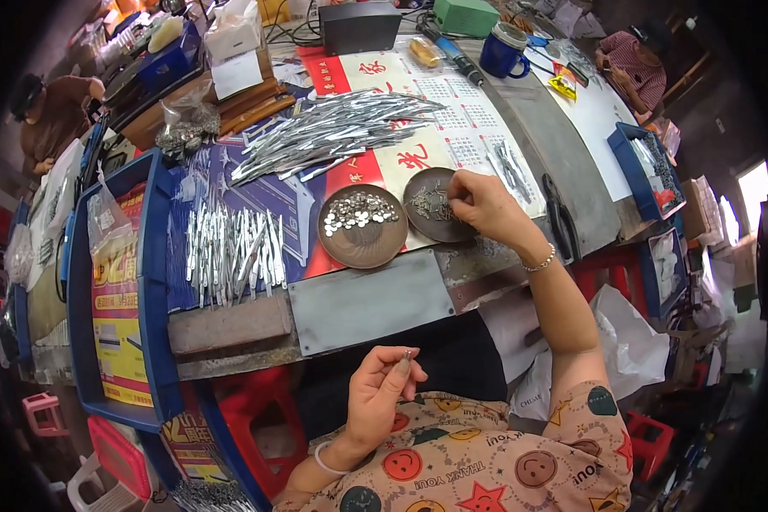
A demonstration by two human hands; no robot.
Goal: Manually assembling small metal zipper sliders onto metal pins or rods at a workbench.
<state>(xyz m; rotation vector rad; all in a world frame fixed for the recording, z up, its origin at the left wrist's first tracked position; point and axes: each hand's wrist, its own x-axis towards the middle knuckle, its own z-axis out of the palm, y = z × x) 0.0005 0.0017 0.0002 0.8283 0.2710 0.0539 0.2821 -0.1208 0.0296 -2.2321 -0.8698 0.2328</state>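
My right hand (pixel 489 207) reaches over the right brown round dish (pixel 448 230), its fingertips pinched together down at the small thin metal pins (pixel 427 203) inside. Whatever lies between those fingertips is hidden. Closer to my body, my left hand (pixel 380 388) is closed, with a tiny metal piece (pixel 408 353) pinched between thumb and forefinger. Beside the right dish, a second brown dish (pixel 363 253) holds many small shiny round discs (pixel 360 210). A flat grey metal plate (pixel 373 300) lies at the table's front edge, between my hands and left of the right one.
Long thin metal strips (pixel 333 128) are heaped behind the dishes; more strips (pixel 235 252) lie at left. Black-handled pliers (pixel 560 218) rest at right. A blue tray (pixel 158 341) stands at left, a blue mug (pixel 503 53) at back. Two other people sit at the far left and far right.
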